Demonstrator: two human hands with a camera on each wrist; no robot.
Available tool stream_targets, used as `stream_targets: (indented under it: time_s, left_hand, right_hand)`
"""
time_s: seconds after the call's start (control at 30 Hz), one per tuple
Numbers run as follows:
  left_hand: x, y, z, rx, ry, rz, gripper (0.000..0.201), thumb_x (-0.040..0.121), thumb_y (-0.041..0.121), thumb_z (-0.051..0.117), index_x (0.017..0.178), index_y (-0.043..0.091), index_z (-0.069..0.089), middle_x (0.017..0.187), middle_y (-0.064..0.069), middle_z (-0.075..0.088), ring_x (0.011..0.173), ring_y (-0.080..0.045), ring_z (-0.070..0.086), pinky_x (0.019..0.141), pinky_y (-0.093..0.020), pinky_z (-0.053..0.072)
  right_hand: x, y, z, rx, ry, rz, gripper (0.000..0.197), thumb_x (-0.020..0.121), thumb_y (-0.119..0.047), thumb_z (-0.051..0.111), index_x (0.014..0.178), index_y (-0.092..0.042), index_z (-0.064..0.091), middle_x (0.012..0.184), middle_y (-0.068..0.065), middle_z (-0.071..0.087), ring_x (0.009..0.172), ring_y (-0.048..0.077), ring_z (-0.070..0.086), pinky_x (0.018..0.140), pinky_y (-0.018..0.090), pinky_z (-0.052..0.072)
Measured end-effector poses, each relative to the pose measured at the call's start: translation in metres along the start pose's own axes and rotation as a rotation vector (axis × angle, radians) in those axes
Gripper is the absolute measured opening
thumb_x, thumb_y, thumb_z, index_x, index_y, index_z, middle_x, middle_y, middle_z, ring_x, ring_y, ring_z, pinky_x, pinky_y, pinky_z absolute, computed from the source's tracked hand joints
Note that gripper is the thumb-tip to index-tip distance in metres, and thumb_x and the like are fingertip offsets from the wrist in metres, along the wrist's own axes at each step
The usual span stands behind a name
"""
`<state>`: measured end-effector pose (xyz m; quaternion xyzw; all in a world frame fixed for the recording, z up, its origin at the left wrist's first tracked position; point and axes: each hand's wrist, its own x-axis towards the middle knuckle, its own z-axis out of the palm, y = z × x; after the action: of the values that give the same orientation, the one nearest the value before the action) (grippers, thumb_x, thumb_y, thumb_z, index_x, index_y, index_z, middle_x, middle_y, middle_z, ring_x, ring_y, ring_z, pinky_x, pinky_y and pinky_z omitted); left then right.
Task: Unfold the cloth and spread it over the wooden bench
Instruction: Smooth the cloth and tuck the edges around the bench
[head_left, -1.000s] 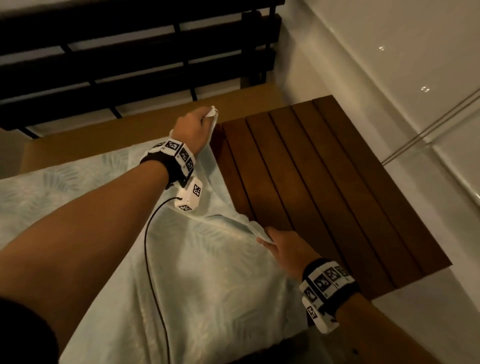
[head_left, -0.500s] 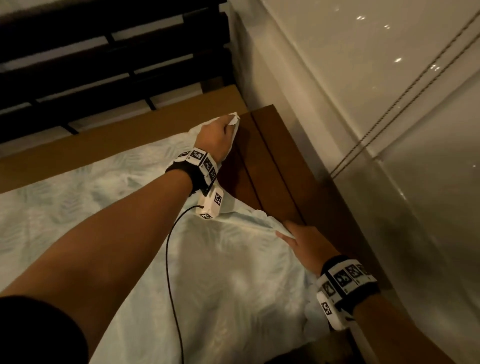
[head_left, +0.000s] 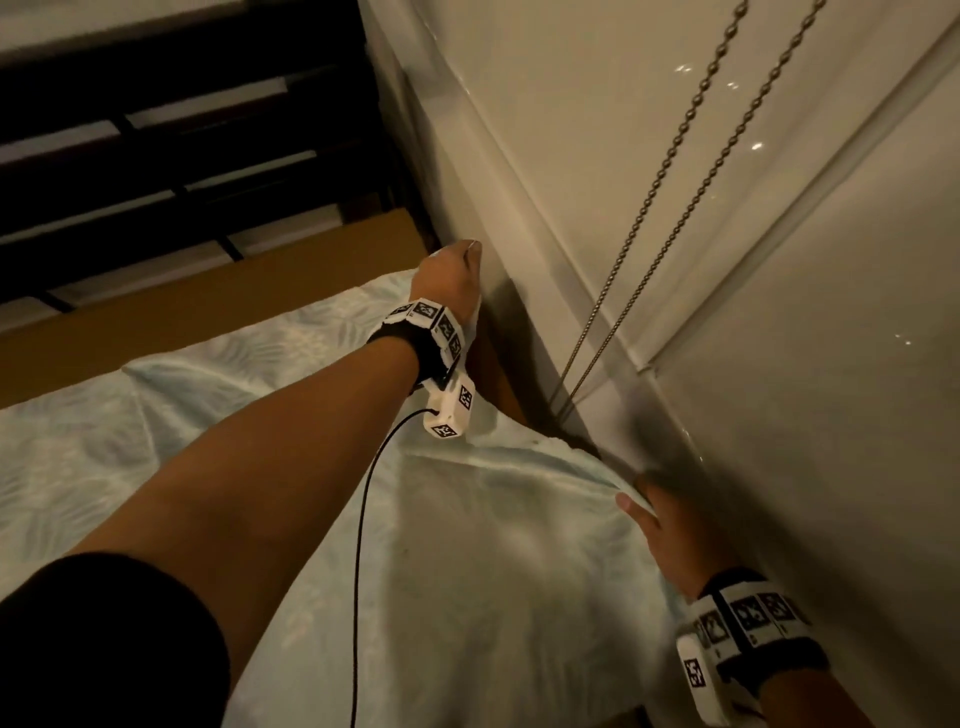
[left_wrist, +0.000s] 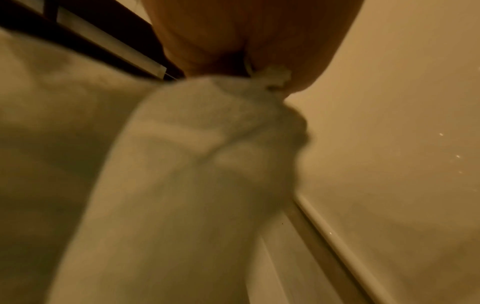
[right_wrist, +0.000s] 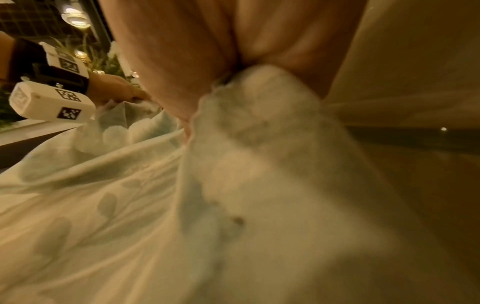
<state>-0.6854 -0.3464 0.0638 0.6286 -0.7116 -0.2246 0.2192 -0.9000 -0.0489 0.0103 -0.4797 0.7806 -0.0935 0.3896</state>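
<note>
A pale blue-green cloth (head_left: 467, 545) with a faint leaf print lies spread across the wooden bench (head_left: 498, 384), of which only a dark sliver shows by the wall. My left hand (head_left: 449, 270) pinches the cloth's far corner right against the wall. In the left wrist view the bunched cloth (left_wrist: 207, 154) hangs from those fingers. My right hand (head_left: 660, 525) grips the cloth's near edge close to the wall; the right wrist view shows the cloth (right_wrist: 259, 123) gathered between thumb and fingers.
A glossy cream wall (head_left: 675, 208) runs along the right, with a bead chain (head_left: 675, 182) hanging down it. A tan ledge (head_left: 208, 301) and dark slatted panels (head_left: 182, 156) lie beyond the cloth's far edge.
Both hands have pulled the cloth's edge rightward across the bench slats up to the wall. The bare wood seen before is now almost fully covered.
</note>
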Motion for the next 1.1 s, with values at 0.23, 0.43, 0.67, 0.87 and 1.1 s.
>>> stream_targets:
  time_s: [0.23,0.43,0.67,0.87,1.1]
  left_hand:
    - [-0.025,-0.003,0.014,-0.055,-0.362,0.056,0.050,0.102,0.042,0.034,0.149,0.023,0.035,0.147,-0.009,0.048,0.132,-0.027,0.046,0.109,-0.034,0.033]
    - [-0.163,-0.073,-0.035,-0.116,-0.260,0.144,0.047,0.098,0.031,0.050,0.143,0.015,0.047,0.133,-0.006,0.060,0.117,-0.020,0.059,0.102,-0.035,0.046]
    - [-0.409,-0.189,-0.110,0.163,-0.246,0.111,0.057,0.089,0.065,0.039,0.111,0.022,0.069,0.108,0.002,0.064,0.088,-0.024,0.066,0.087,-0.024,0.042]
    - [-0.539,-0.246,-0.129,0.312,-0.371,-0.075,0.055,0.056,0.067,0.071,0.104,0.041,0.069,0.112,0.004,0.063,0.088,-0.025,0.062,0.078,-0.025,0.045]
    - [-0.565,-0.257,-0.122,0.322,-0.267,0.104,0.046,0.076,0.059,0.051,0.106,0.028,0.065,0.105,-0.001,0.057,0.084,-0.027,0.058,0.070,-0.038,0.056]
  right_hand:
    - [-0.005,0.048,0.021,-0.208,-0.026,0.127,0.037,0.095,-0.037,0.053,0.124,-0.014,0.056,0.124,0.012,0.061,0.113,0.031,0.057,0.098,0.043,0.047]
    - [-0.029,0.062,0.042,-0.129,0.041,0.090,0.009,0.091,-0.032,0.059,0.091,-0.026,0.053,0.101,0.004,0.060,0.089,0.024,0.058,0.085,0.042,0.052]
    - [-0.102,0.017,0.062,-0.065,-0.052,-0.217,0.014,0.091,-0.042,0.057,0.103,-0.039,0.050,0.110,-0.015,0.049,0.099,0.007,0.052,0.090,0.035,0.048]
    - [-0.139,-0.012,0.090,-0.626,-0.197,-0.509,0.058,0.073,-0.054,0.066,0.125,-0.036,0.048,0.129,-0.008,0.046,0.117,0.018,0.044,0.097,0.037,0.044]
    - [-0.142,-0.021,0.097,-0.877,-0.300,-0.532,0.058,0.070,-0.034,0.076,0.121,-0.024,0.049,0.122,0.000,0.047,0.107,0.024,0.048,0.089,0.042,0.048]
